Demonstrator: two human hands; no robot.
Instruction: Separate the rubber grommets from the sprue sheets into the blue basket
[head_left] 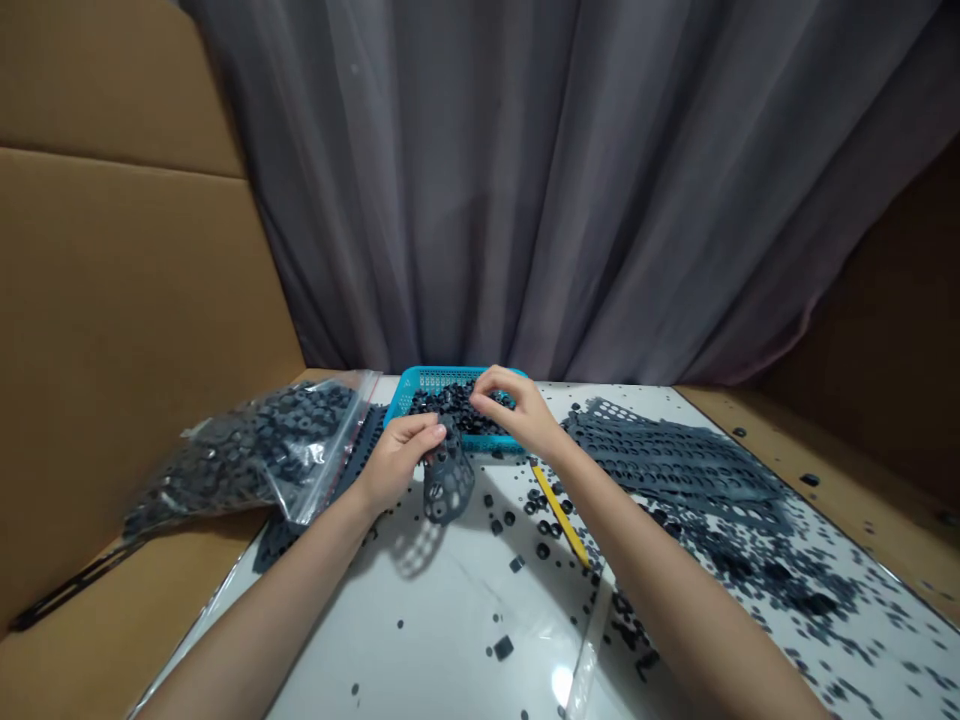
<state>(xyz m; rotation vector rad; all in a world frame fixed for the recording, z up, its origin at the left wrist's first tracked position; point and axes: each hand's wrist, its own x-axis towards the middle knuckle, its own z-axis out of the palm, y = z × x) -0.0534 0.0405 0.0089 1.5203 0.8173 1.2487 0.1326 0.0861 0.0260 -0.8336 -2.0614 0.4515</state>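
Note:
My left hand (pixel 405 455) grips a curled, dark grey sheet with rows of round holes (pixel 448 480) between thumb and fingers. The sheet hangs above the white table, in front of a blue plastic basket (pixel 420 378). Small black pieces (pixel 454 405) fill much of the basket. Over its right side is my right hand (pixel 517 405), thumb and index finger brought together in a pinch. Whether a small piece sits between those fingertips is too small to make out.
A clear zip bag of dark pieces (pixel 262 450) lies left. Stacked perforated sheets (pixel 667 455) lie right, amid many loose black bits. A yellow cutter-like tool (pixel 561 515) rests beside my right forearm. Cardboard (pixel 112 300) stands at left; a grey curtain (pixel 465 200) hangs behind.

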